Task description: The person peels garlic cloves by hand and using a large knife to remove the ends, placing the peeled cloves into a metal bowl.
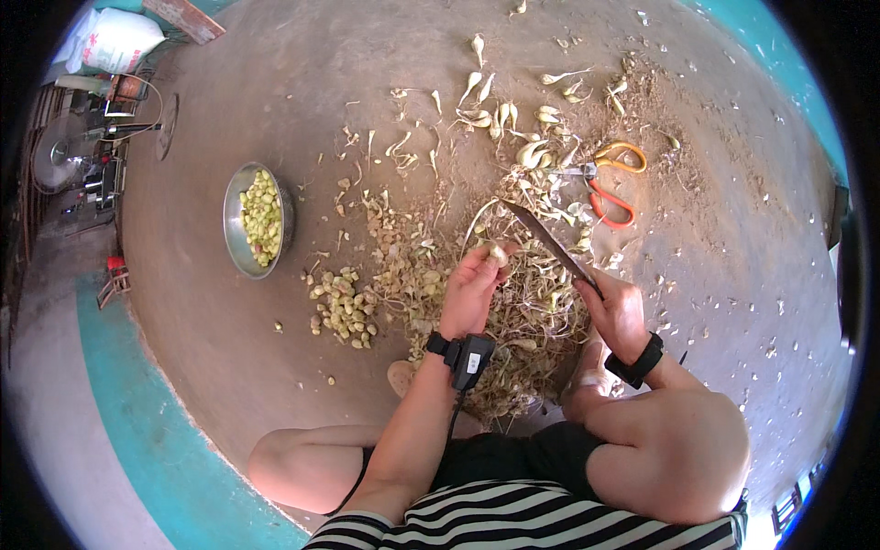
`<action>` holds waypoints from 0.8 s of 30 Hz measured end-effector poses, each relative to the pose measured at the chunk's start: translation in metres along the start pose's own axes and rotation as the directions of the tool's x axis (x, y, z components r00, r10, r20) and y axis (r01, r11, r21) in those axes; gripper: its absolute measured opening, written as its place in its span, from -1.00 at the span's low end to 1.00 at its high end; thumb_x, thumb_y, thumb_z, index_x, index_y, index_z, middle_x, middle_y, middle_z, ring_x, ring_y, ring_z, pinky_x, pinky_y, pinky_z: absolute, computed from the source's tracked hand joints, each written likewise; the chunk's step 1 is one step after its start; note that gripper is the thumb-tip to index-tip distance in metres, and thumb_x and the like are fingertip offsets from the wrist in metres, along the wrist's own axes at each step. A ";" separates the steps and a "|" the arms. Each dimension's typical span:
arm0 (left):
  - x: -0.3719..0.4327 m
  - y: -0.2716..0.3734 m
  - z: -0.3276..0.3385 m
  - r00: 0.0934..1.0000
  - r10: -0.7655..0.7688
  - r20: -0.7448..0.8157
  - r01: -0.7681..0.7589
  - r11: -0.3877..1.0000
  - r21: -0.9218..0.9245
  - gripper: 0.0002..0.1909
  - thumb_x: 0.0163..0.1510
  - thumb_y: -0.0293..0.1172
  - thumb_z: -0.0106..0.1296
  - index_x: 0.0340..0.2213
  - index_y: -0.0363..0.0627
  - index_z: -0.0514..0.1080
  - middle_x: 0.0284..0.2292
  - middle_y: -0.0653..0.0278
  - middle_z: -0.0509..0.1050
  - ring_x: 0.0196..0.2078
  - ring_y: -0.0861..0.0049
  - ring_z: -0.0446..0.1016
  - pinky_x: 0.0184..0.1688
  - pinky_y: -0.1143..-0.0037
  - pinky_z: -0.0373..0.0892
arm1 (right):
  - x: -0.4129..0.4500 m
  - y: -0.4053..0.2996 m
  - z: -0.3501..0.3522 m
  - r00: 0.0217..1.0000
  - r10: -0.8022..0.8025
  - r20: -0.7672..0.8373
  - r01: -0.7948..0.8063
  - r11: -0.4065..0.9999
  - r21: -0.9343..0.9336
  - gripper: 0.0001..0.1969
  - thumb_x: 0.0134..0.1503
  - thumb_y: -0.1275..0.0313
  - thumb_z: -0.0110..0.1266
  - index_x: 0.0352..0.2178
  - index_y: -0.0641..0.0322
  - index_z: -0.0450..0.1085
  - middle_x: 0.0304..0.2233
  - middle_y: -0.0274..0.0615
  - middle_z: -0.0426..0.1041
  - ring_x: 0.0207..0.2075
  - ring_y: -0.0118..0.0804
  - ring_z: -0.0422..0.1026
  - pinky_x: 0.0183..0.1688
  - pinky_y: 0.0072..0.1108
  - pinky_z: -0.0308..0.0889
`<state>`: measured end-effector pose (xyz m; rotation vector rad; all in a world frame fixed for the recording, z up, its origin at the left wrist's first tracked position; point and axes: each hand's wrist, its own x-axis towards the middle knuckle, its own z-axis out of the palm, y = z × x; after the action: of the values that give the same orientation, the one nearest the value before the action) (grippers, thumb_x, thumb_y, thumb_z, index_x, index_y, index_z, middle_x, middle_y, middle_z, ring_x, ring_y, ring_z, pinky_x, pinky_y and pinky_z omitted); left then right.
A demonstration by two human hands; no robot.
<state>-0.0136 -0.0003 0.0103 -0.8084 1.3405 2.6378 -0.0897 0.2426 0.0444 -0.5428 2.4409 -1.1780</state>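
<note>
Between the thumb and fingers of my left hand (473, 285) is a pale bulb (498, 256), which looks like a shallot or small onion. A long dry stalk (474, 223) curves up beside it. My right hand (619, 309) grips a dark-bladed knife (546, 240), its tip pointing up and left, apart from the bulb. Under both hands spreads a heap of dry stems, roots and skins (536, 323). Left of the heap lies a pile of trimmed bulbs (344, 306). Farther left, a metal bowl (234, 237) holds many peeled yellow-green bulbs (261, 213).
Scissors with orange and yellow handles (615, 203) lie open beyond the heap. Untrimmed bulbs with stalks (505, 117) are scattered on the concrete floor (309, 124). A white sack (124, 41) and a pot lid (58, 152) are at the far left. My foot (591, 371) borders the heap.
</note>
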 end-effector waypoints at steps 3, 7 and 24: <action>0.004 -0.007 -0.010 1.000 0.002 -0.010 -0.002 0.999 -0.052 -0.67 0.31 -0.34 -0.04 0.03 -0.23 0.36 -0.04 0.18 0.50 0.00 0.49 0.45 0.06 0.40 0.39 | -0.001 -0.004 0.000 0.996 -0.084 -0.011 0.085 0.996 0.039 -0.72 0.16 0.43 0.15 -0.07 0.20 0.49 -0.53 0.01 0.47 -0.51 -0.02 0.47 -0.41 -0.36 0.37; 0.002 -0.015 -0.013 0.999 -0.026 -0.044 0.015 0.970 -0.242 -0.67 0.27 -0.47 -0.01 0.04 -0.25 0.35 -0.12 0.22 0.52 -0.09 0.41 0.54 0.01 0.40 0.47 | -0.001 -0.006 -0.005 0.962 -0.273 0.010 0.273 0.962 0.020 -0.64 0.12 0.47 0.15 -0.01 0.13 0.46 -0.51 -0.05 0.46 -0.50 -0.04 0.45 -0.41 -0.35 0.36; -0.018 -0.030 -0.018 0.986 -0.106 0.128 0.154 0.875 -0.460 -0.17 -0.11 -0.15 0.36 0.14 -0.20 0.28 0.07 0.00 0.39 0.15 0.12 0.35 0.24 0.09 0.27 | 0.004 -0.015 -0.015 0.837 -0.532 0.129 0.547 0.823 -0.153 -0.29 -0.23 0.56 0.17 0.10 0.22 0.36 -0.55 -0.25 0.33 -0.50 -0.17 0.39 -0.44 -0.39 0.32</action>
<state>0.0184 0.0072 -0.0111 -0.7620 0.5946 2.8799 -0.0979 0.2415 0.0646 -1.3881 2.4082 -1.0920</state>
